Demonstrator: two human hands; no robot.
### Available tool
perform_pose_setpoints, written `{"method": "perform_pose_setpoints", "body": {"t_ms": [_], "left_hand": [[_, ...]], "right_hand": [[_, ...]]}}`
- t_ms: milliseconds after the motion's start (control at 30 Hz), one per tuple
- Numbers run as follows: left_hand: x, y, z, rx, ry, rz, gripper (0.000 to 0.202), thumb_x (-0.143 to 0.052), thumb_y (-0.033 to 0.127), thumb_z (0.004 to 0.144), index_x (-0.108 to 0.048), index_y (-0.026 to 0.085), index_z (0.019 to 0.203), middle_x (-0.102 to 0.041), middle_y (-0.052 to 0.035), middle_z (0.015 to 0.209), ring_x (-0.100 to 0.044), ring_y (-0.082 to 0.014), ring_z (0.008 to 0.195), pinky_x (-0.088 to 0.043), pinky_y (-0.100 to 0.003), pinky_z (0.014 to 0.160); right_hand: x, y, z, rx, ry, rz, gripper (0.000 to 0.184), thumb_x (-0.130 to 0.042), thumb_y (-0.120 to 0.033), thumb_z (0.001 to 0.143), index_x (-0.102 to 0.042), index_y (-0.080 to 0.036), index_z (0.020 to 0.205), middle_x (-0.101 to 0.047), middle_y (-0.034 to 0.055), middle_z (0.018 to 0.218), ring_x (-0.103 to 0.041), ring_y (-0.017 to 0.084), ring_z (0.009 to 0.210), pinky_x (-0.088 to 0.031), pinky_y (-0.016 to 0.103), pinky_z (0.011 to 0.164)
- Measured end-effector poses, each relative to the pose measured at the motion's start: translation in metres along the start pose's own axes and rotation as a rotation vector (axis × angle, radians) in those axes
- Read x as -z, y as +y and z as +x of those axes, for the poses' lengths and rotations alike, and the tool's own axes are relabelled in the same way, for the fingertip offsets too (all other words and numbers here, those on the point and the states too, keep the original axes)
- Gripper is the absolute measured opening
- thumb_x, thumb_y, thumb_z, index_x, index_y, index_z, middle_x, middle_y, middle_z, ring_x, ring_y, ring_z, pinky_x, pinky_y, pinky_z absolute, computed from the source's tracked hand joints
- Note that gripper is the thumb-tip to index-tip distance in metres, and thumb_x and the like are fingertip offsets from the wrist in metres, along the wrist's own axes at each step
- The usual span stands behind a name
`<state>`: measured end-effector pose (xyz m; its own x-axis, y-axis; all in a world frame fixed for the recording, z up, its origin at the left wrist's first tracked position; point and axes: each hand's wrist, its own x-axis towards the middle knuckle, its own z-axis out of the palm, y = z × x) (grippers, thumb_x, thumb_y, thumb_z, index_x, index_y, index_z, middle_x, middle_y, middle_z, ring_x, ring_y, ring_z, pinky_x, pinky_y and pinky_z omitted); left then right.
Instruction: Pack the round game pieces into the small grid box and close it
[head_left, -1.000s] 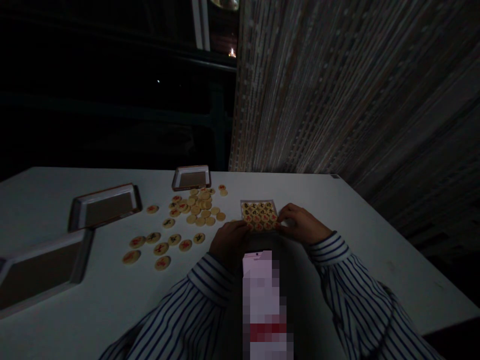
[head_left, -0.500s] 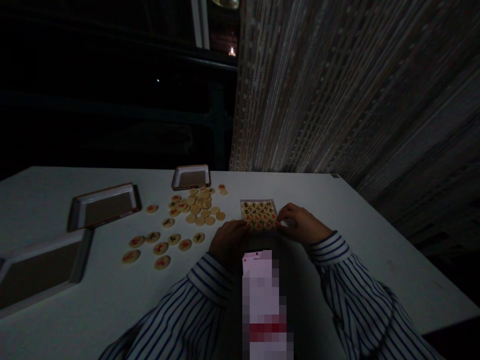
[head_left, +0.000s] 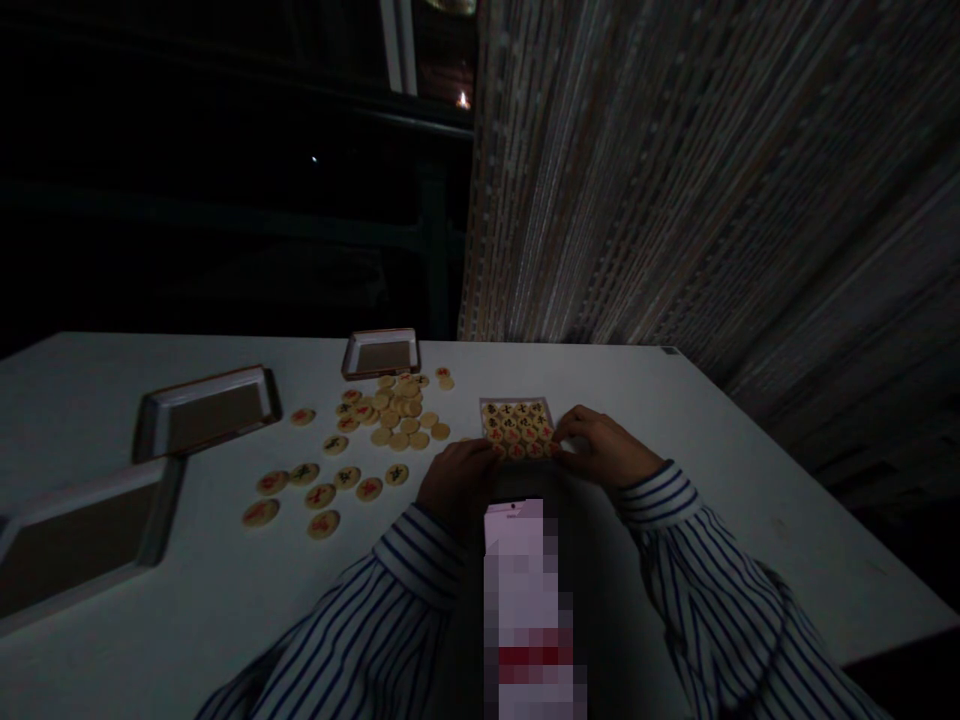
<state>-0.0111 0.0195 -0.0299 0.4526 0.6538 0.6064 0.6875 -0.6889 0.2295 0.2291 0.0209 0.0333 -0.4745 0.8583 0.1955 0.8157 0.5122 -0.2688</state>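
A small square tray (head_left: 517, 404) packed with several round wooden chess pieces sits on the white table (head_left: 225, 590) in front of me. My left hand (head_left: 454, 478) rests at the tray's near left corner, fingers curled against it. My right hand (head_left: 604, 447) is at the tray's near right corner, fingers bent and pinching at its edge. Both sleeves are striped. What the fingertips grip, if anything, is hidden in the dim light.
Loose chess pieces (head_left: 390, 410) lie in a heap left of the tray, with more scattered pieces (head_left: 322, 490) nearer me. Three empty trays stand at the left: a small tray (head_left: 380, 353), a middle tray (head_left: 206, 410) and a near tray (head_left: 82, 535). A curtain (head_left: 675, 170) hangs behind.
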Motion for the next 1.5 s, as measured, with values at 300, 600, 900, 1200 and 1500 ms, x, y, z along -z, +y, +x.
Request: {"method": "perform_pose_setpoints", "body": {"t_ms": [300,600,900,1200,1500], "left_hand": [[0.002,0.002,0.000,0.013,0.005,-0.017,0.022,-0.046,0.027,0.083,-0.064,0.019,0.093,-0.066,-0.0070,0.091,-0.061,-0.0178,0.082,-0.051,-0.033,0.070],[0.001,-0.001,-0.001,-0.002,-0.010,-0.019,0.022,-0.047,0.027,0.082,-0.063,0.019,0.095,-0.066,-0.0071,0.091,-0.061,-0.0175,0.083,-0.051,-0.032,0.070],[0.001,0.000,-0.001,0.008,-0.020,0.004,0.023,-0.045,0.027,0.083,-0.063,0.019,0.095,-0.066,-0.0071,0.091,-0.061,-0.0177,0.084,-0.050,-0.032,0.071],[0.000,-0.001,-0.002,0.022,-0.042,-0.016,0.023,-0.045,0.027,0.083,-0.063,0.018,0.095,-0.065,-0.0080,0.094,-0.060,-0.0183,0.086,-0.050,-0.034,0.073],[0.002,0.001,0.001,0.011,-0.033,-0.033,0.023,-0.045,0.027,0.084,-0.063,0.018,0.093,-0.066,-0.0069,0.091,-0.060,-0.0170,0.082,-0.049,-0.032,0.070]], "right_hand": [[-0.001,0.003,-0.001,0.019,0.023,0.019,0.018,-0.060,-0.030,0.073,-0.064,-0.020,0.088,-0.057,0.0060,0.088,-0.056,0.018,0.081,-0.044,0.033,0.074],[-0.001,0.003,-0.001,0.015,0.014,0.035,0.018,-0.061,-0.030,0.072,-0.064,-0.020,0.087,-0.058,0.0060,0.088,-0.056,0.018,0.081,-0.044,0.032,0.074],[0.002,0.003,-0.002,0.007,0.014,0.026,0.019,-0.059,-0.033,0.074,-0.064,-0.021,0.087,-0.058,0.0059,0.088,-0.057,0.018,0.081,-0.044,0.033,0.074],[-0.012,0.011,0.005,0.006,0.143,-0.033,0.029,-0.048,-0.022,0.080,-0.060,-0.022,0.107,-0.054,0.0086,0.112,-0.049,0.021,0.102,-0.041,0.039,0.086],[-0.020,0.013,0.008,0.014,0.104,-0.086,0.031,-0.047,-0.020,0.080,-0.061,-0.021,0.108,-0.051,0.0095,0.118,-0.047,0.023,0.107,-0.041,0.041,0.087]]}}
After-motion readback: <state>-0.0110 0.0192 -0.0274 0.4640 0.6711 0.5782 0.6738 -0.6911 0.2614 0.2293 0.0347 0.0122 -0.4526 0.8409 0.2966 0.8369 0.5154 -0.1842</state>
